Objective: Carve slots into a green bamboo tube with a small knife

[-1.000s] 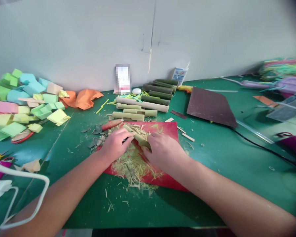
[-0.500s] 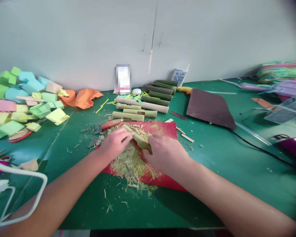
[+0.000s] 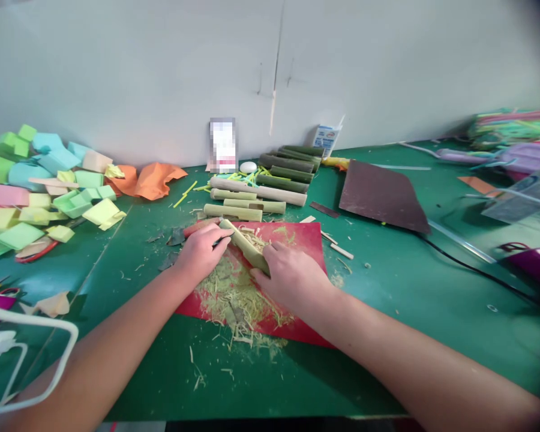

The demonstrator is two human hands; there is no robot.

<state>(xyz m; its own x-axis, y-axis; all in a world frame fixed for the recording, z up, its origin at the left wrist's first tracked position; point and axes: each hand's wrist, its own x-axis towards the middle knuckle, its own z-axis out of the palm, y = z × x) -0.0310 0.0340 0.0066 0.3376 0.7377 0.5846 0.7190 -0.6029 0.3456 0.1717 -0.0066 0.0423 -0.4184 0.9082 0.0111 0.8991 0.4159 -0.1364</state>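
A pale, peeled bamboo piece lies slantwise over a red sheet strewn with shavings and dust. My right hand is wrapped round its near end. At its far end my left hand is closed, fingertips against the bamboo, pinching a small dark piece that looks like sandpaper. Behind my left hand lies a red-handled tool, partly covered. Dark scraps are beside it. Just beyond the sheet are several cut bamboo pieces, pale ones in front and dark green ones behind.
Folded coloured paper is heaped at the left, by orange paper. A phone leans on the wall near a carton. A brown sheet and black cable lie right. A white cable crosses my left forearm.
My left hand has moved slightly up and left along the bamboo, toward its far end. The bamboo and my right hand have shifted a little left.
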